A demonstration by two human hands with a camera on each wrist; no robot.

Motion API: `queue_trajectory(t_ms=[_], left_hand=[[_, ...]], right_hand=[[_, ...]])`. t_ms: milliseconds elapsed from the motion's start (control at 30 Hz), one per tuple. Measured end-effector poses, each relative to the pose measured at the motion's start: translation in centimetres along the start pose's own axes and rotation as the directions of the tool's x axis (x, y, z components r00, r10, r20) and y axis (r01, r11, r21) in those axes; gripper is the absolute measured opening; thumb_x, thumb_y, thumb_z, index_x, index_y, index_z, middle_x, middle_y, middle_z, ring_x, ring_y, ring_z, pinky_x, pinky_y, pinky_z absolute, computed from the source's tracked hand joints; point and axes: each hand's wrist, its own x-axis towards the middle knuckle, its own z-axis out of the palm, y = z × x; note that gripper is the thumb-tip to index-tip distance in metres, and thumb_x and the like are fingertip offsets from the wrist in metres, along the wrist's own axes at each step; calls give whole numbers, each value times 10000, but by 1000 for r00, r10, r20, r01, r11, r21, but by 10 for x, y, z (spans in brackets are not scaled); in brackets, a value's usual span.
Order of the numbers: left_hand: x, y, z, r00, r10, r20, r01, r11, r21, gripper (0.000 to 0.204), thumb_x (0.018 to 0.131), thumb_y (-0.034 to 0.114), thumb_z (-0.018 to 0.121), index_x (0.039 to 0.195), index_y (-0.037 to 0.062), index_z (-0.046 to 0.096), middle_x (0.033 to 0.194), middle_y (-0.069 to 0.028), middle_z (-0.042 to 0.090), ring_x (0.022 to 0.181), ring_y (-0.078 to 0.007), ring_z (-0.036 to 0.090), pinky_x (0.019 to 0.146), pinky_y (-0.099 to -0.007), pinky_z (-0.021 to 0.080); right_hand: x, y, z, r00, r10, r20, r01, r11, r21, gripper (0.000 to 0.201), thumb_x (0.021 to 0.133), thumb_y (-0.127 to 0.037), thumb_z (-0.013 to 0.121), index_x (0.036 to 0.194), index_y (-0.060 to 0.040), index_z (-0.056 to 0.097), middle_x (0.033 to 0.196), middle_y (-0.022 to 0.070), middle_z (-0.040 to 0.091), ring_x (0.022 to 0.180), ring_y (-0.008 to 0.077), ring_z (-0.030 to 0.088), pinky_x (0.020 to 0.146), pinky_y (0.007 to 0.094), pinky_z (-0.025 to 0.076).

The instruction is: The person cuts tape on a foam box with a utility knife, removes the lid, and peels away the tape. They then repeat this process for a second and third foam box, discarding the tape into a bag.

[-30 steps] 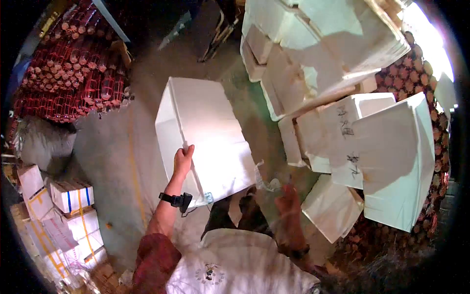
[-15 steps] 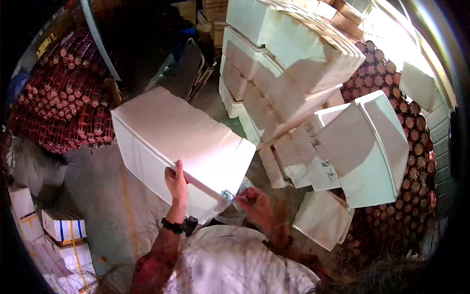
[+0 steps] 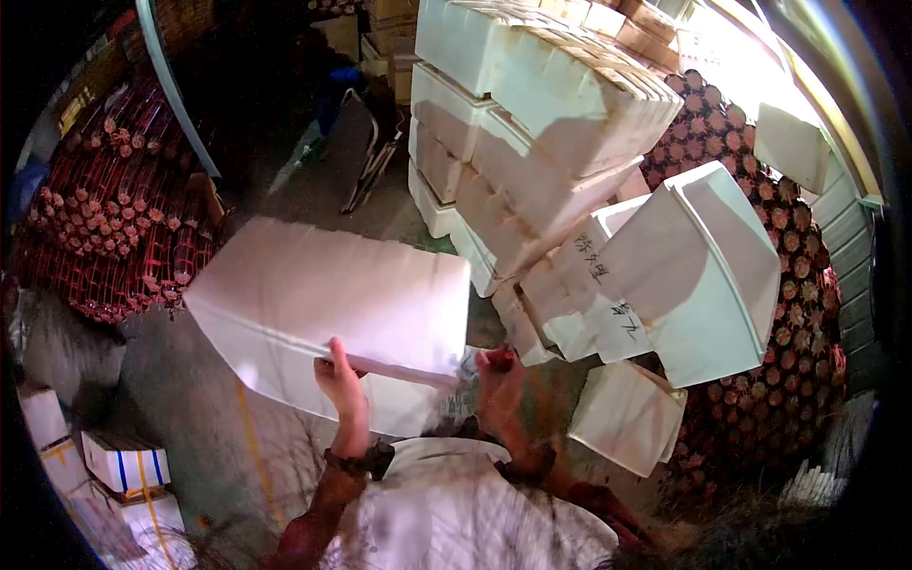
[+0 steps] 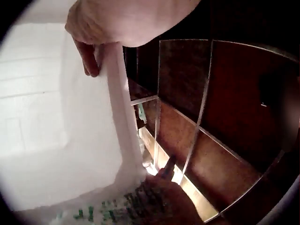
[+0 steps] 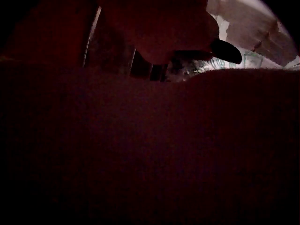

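Box (image 3: 332, 294) is in front of the person, over the floor (image 3: 195, 370), just right of the strapped boxes (image 3: 142, 467) and the netted rods (image 3: 119, 214) at far left. Only the head view takes in its whole length. The left hand (image 3: 344, 385) grips its near edge, thumb up against the upper side, fingers below; the left wrist view looks closely along a white face, fingertips lying on it, with brown panels (image 4: 225, 159) beside.

At the box's right end is clear film (image 4: 117, 206). Its green print shows in both wrist views; in the head view it is a blur. The right hand (image 3: 501, 385) has its fingers curled, pinching the film beside that end; a reddish thing at the fingers is too blurred to name. The right wrist view is mostly dark.

The long axis runs left to right across the person's front, the right end nearer the body. One broad side faces up, another toward the person.

Farther right stand stacked boxes (image 3: 541, 104), some with handwriting, and more rods (image 3: 741, 418).
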Motion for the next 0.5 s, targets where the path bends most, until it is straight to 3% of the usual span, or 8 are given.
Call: queue_trajectory(t_ms=[67,100,133,200,233,333,367,500], left_hand=[[26,-21,-25,989,-106,-106,95,990,-106,431,898,401,656,1000,11,503,853,-72,575,708,-172,594,575,-319,525],[51,-47,-51,980,-170,-105,154,978,-142,484,885,426,660,1062,-6,532,921,-111,614,793,-218,624,648,-356,546],[47,-24,-55,961,-274,-25,264,945,-192,483,893,423,646,1088,-10,558,976,-122,628,844,-246,630,709,-383,558],[68,-45,-86,955,-295,-9,276,904,-328,471,900,448,622,1101,23,591,1041,-80,628,911,-216,621,763,-342,537],[87,-69,-114,951,-300,77,303,852,-427,462,909,422,613,1114,9,577,1061,-88,633,968,-225,618,853,-348,540],[109,-95,-161,873,-483,67,435,709,-555,373,941,364,573,1064,12,568,996,-135,642,902,-238,651,878,-364,557],[118,-109,-177,857,-514,43,444,691,-571,369,940,361,572,1042,7,561,992,-141,642,896,-241,650,873,-356,560],[131,-132,-216,789,-614,31,500,612,-613,359,937,347,578,972,-8,539,970,-156,635,871,-247,649,845,-324,571]], right_hand=[[7,7,-13,992,-54,-115,46,996,-75,206,878,-145,704,823,-28,544,721,16,565,668,114,506,641,292,451],[10,6,-22,993,41,-115,-38,999,28,203,883,-155,703,846,-27,550,732,15,561,678,113,503,649,289,447],[13,4,-31,984,136,-114,-121,984,131,202,888,-164,702,870,-26,556,743,14,557,687,111,501,656,286,444],[14,-53,-29,966,165,-201,-192,974,-124,201,890,-168,703,880,-25,562,743,6,553,684,109,499,647,280,439],[16,-35,-26,963,100,-252,-74,991,113,201,896,-168,698,853,-25,563,748,-13,557,681,94,490,628,270,428],[17,-73,-26,986,-17,-165,35,994,107,193,895,-156,698,839,-18,575,747,-28,553,685,76,479,624,252,418],[16,-85,-24,981,101,-165,-92,994,63,170,894,-140,697,838,-20,591,744,-35,547,690,65,469,631,236,411],[14,-114,-13,995,-93,-30,94,995,40,135,898,-119,685,856,-23,601,752,-34,560,696,56,474,635,217,406]])
